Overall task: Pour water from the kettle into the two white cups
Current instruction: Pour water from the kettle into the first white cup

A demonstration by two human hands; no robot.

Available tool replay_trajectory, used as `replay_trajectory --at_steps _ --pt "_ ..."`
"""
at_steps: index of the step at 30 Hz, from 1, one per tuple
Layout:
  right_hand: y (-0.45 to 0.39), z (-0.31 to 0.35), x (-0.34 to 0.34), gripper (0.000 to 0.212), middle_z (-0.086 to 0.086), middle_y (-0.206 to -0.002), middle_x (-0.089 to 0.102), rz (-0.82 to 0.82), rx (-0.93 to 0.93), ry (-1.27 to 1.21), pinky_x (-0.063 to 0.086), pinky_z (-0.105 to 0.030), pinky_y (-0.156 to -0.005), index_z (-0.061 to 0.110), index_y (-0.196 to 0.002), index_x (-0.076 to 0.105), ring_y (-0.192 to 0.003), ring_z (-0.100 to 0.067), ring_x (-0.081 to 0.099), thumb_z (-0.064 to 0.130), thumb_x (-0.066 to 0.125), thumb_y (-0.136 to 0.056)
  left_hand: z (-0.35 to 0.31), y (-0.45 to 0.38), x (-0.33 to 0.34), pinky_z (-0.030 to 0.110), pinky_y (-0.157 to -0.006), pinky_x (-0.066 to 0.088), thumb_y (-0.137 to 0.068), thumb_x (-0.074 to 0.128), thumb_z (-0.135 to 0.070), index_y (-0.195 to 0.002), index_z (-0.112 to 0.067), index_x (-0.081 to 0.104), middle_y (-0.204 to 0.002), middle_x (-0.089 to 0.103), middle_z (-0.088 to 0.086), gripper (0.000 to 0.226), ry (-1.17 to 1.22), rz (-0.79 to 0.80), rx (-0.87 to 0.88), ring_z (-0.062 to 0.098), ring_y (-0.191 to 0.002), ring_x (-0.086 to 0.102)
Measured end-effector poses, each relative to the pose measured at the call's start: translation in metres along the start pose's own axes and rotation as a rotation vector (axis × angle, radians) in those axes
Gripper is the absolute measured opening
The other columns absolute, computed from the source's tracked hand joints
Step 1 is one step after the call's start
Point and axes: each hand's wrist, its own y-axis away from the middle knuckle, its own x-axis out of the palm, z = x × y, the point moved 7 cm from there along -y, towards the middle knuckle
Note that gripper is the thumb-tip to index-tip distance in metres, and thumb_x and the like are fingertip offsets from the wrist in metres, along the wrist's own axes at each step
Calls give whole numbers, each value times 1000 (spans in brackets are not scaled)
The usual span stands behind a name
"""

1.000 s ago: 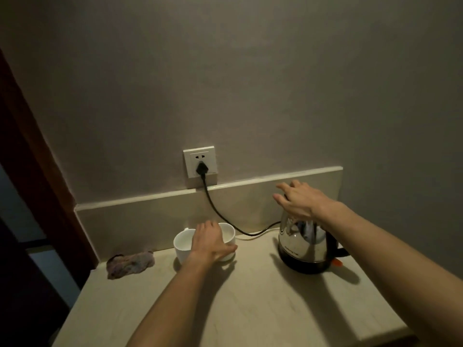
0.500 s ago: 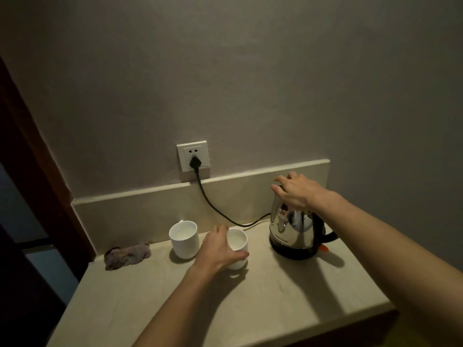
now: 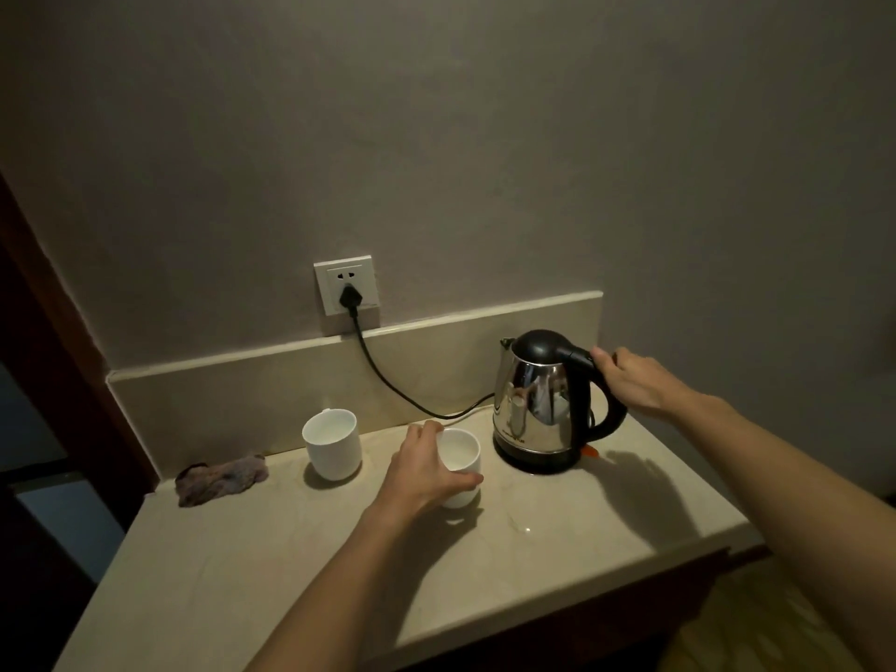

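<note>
A steel kettle (image 3: 543,409) with a black lid and handle stands on its black base at the back right of the beige counter (image 3: 300,565). My right hand (image 3: 635,380) grips the top of the kettle's handle. Two white cups stand upright to the kettle's left. My left hand (image 3: 426,468) holds the nearer cup (image 3: 460,460) by its side, thumb behind the rim and fingers in front. The other cup (image 3: 333,443) stands apart, further left and closer to the wall.
A black cord (image 3: 388,380) runs from the wall socket (image 3: 345,291) down to the kettle's base. A crumpled purplish cloth (image 3: 220,479) lies at the back left by a dark wooden door frame. The counter's front edge drops off at lower right.
My right hand left the kettle's lid and moved right to take the handle. My left hand drew one cup toward me and to the right, away from the other cup.
</note>
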Motion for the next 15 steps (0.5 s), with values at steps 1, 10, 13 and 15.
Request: replay_trajectory --at_steps 1,10,13,15 --pt "2 -2 6 68 -13 -108 64 22 3 -100 49 -46 -93 8 -118 56 -99 -29 62 64 20 -101 0 -1 0 32 -93 48 -59 84 -65 -139 -24 46 -132 49 -3 97 5 -5 -6 15 -111 50" --pt "10 -10 41 71 -7 -59 62 -5 63 -760 49 -36 -81 -3 -86 71 -55 -18 60 63 46 -95 9 -6 1 33 -93 50 -59 85 -64 -139 -24 44 -134 49 -2 99 14 7 -20 17 -114 52" --pt "12 -8 44 67 -6 -56 57 20 46 -865 51 -30 -66 0 -81 68 -48 -17 56 65 51 -92 5 -3 3 34 -93 51 -59 84 -66 -137 -26 44 -132 49 -4 96 5 -6 -4 17 -113 53" --pt "14 -10 44 62 -8 -55 53 -4 55 -925 50 -28 -56 5 -71 65 -46 -19 52 63 56 -90 2 0 3 35 -92 51 -58 82 -68 -136 -28 44 -130 49 -6 95 -1 -24 13 17 -112 53"
